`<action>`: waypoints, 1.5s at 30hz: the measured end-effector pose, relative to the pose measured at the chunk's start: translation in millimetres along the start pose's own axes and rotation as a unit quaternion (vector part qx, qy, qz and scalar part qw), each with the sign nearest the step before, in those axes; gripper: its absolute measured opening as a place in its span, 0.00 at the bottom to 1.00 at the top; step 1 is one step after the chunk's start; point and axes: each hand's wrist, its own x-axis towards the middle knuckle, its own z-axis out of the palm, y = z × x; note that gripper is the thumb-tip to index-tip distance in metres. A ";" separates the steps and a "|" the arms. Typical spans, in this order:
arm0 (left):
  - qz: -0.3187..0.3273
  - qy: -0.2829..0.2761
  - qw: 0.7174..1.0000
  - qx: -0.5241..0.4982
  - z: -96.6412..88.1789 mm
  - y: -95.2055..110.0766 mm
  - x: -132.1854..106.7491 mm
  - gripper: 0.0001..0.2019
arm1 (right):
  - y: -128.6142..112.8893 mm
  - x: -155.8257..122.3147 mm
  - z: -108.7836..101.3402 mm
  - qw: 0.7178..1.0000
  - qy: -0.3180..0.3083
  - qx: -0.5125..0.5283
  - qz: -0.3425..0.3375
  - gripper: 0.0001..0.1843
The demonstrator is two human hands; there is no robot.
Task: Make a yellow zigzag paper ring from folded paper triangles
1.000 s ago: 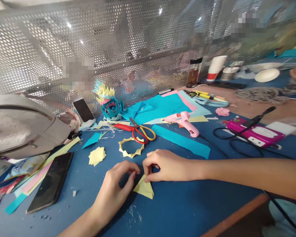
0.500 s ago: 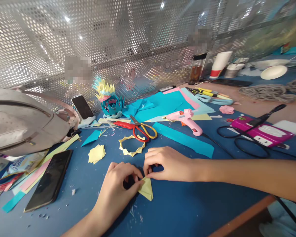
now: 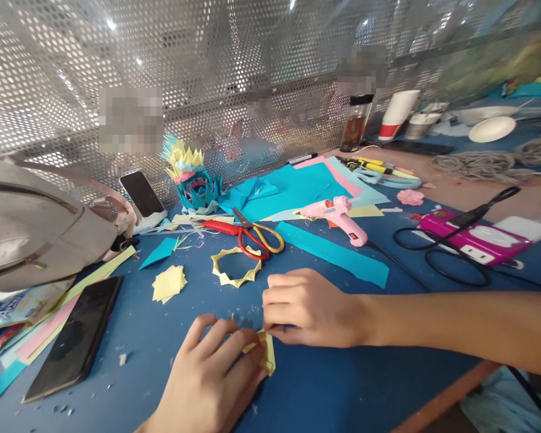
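Note:
A small folded yellow paper piece (image 3: 267, 355) lies on the blue table (image 3: 342, 385) near the front edge. My left hand (image 3: 210, 376) covers its left part, fingers curled and pressing on it. My right hand (image 3: 309, 308) pinches the paper's upper right end with curled fingers. Just behind the hands lies a yellow zigzag paper ring (image 3: 235, 267). A small stack of yellow paper squares (image 3: 168, 282) sits to the left.
Red and yellow scissors (image 3: 247, 233), a pink glue gun (image 3: 338, 215), a teal paper strip (image 3: 338, 254) and teal sheets (image 3: 293, 187) lie behind. A black phone (image 3: 74, 338) and grey bag (image 3: 36, 225) are left. A pink power strip (image 3: 475, 239) with cables is right.
The yellow paper has been folded narrower. My left hand has slid forward over it and both hands sit closer to the table's front edge. The view has shifted slightly left.

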 end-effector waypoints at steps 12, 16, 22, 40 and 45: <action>0.035 -0.030 0.999 -0.014 -1.3 -3.3 -3.7 0.09 | 3.2 0.4 -5.1 0.995 0.004 -0.066 -0.075 0.14; 0.019 -0.041 0.999 -0.027 -2.0 -3.3 -3.4 0.09 | 2.7 0.6 0.3 1.000 0.008 -0.021 -0.019 0.09; 0.015 -0.040 0.999 -0.027 -3.6 -2.7 -1.5 0.09 | 0.4 0.4 5.0 1.000 0.003 0.009 0.002 0.10; -0.075 -0.059 0.991 -0.095 0.7 -8.2 0.3 0.07 | 1.7 2.3 -1.0 0.998 -0.020 -0.040 -0.037 0.12; 0.047 -0.016 0.998 -0.030 -6.1 -4.0 1.5 0.08 | 9.4 3.9 -12.3 0.990 -0.061 -0.042 -0.116 0.12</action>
